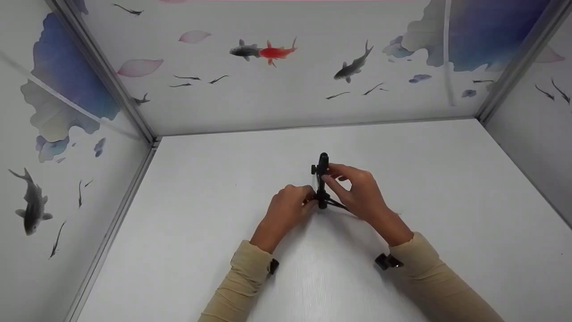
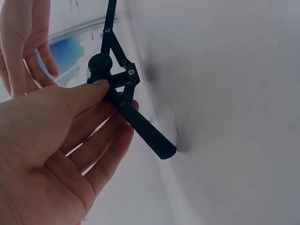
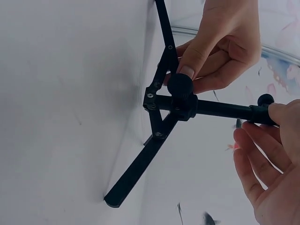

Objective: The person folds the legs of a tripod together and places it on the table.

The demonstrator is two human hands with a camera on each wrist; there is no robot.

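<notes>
A small black tripod (image 1: 321, 185) stands on the white table, its legs spread and its column upright. My left hand (image 1: 287, 206) pinches it low down, at the hub where the legs join. In the left wrist view the left thumb (image 2: 93, 92) presses beside a round knob (image 2: 100, 63), with the fingers behind a leg (image 2: 145, 131). Higher up, my right hand (image 1: 363, 191) holds the column between thumb and fingers. The right wrist view shows that column (image 3: 222, 108) and a small upper knob (image 3: 266, 100) right by the right thumb.
The white tabletop (image 1: 201, 214) spreads around both hands. Panels printed with fish and petals, such as the back wall (image 1: 304, 103), enclose it at the back and sides. Metal framing (image 1: 111, 214) runs along the left edge. Black devices (image 1: 388, 261) sit at both wrists.
</notes>
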